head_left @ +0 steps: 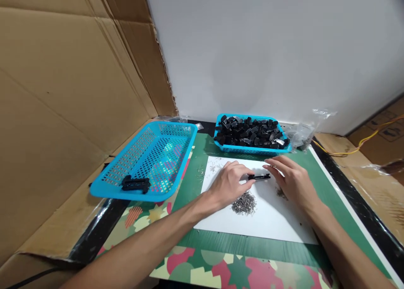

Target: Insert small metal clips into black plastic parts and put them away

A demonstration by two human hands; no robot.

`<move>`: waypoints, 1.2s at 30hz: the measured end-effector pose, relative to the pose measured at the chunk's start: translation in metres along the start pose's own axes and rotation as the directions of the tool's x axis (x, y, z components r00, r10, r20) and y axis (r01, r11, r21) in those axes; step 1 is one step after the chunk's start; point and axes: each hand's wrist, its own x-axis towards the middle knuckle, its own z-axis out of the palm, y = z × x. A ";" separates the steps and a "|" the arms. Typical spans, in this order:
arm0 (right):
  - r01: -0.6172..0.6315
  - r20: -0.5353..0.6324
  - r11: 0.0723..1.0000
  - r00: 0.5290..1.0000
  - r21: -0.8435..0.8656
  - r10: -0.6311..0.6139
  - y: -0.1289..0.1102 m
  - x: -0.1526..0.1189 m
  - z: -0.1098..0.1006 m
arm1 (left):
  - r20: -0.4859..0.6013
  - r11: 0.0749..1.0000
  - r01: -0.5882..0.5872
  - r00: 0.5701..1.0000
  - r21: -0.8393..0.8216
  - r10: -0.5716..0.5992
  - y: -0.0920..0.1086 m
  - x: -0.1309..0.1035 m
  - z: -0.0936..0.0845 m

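Note:
Over a white sheet [274,226], my left hand [232,181] pinches one end of a slim black plastic bar-shaped part [261,177] between thumb and fingers. My right hand [293,181] hovers at the bar's other end, its fingertips drawn close together; anything between them is too small to make out. Just below my left hand lies a heap of small metal pins [244,203]. A smaller cluster of tiny pieces [280,193] sits beside my right hand, partly covered by it. Loose pins [215,166] are scattered at the sheet's upper left corner.
A blue basket [176,188] at left holds a few black parts [135,183]. Behind the sheet, another blue basket [249,149] is heaped with black plastic pieces [252,131]. Clear plastic bags [301,135] lie to its right. Cardboard [63,70] walls the left; a yellow cable [360,143] runs at right.

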 end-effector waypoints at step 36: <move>-0.316 0.048 0.857 0.944 0.407 0.325 -0.040 0.005 0.006 | 0.029 0.989 -0.118 0.993 0.085 0.116 0.000 -0.001 0.005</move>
